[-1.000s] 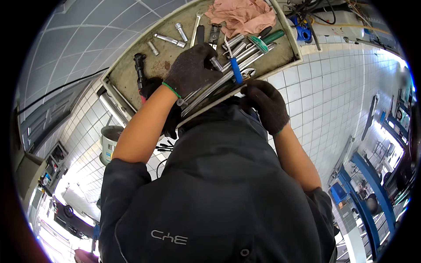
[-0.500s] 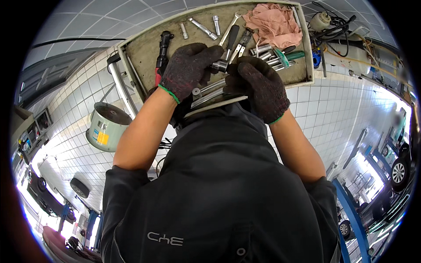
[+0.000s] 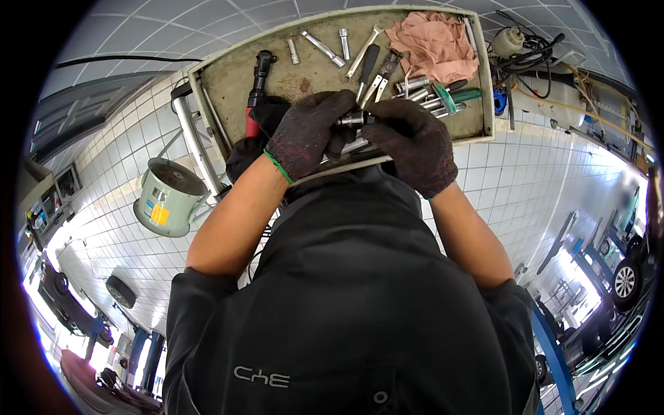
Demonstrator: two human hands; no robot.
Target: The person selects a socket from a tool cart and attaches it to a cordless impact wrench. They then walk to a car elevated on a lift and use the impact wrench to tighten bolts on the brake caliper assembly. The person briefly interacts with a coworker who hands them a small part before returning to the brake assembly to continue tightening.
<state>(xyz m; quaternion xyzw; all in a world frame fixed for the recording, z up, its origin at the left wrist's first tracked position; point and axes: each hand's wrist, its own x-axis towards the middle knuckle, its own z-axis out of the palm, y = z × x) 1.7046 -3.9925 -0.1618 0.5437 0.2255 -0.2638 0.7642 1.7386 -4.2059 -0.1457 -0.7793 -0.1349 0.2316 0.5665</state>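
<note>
My left hand (image 3: pixel 308 131) and my right hand (image 3: pixel 413 145), both in dark knit gloves, meet over the front of a metal tool tray (image 3: pixel 223 81) with their fingers closed on a short chrome socket piece (image 3: pixel 351 119) with a dark part. Beyond my hands lie small sockets (image 3: pixel 292 52), a combination wrench (image 3: pixel 364 50), a black-handled tool (image 3: pixel 368 69), a hinged metal tool (image 3: pixel 384 75) and several bars and green-handled tools (image 3: pixel 462 95). A red-and-black power ratchet (image 3: pixel 259 83) lies left of my left hand.
A pink rag (image 3: pixel 432 45) lies at the tray's back right, with hoses (image 3: pixel 532 48) beyond it. A pale green drum (image 3: pixel 166 204) stands left. Tiled floor (image 3: pixel 477 173) surrounds the tray. Tyres (image 3: pixel 121 290), blue lift posts (image 3: pixel 553 346) and cars (image 3: pixel 622 283) appear toward the rims.
My right hand has risen from the tray's front edge to join my left on the socket piece. Since half a second ago both hands are slightly lower, closed round it.
</note>
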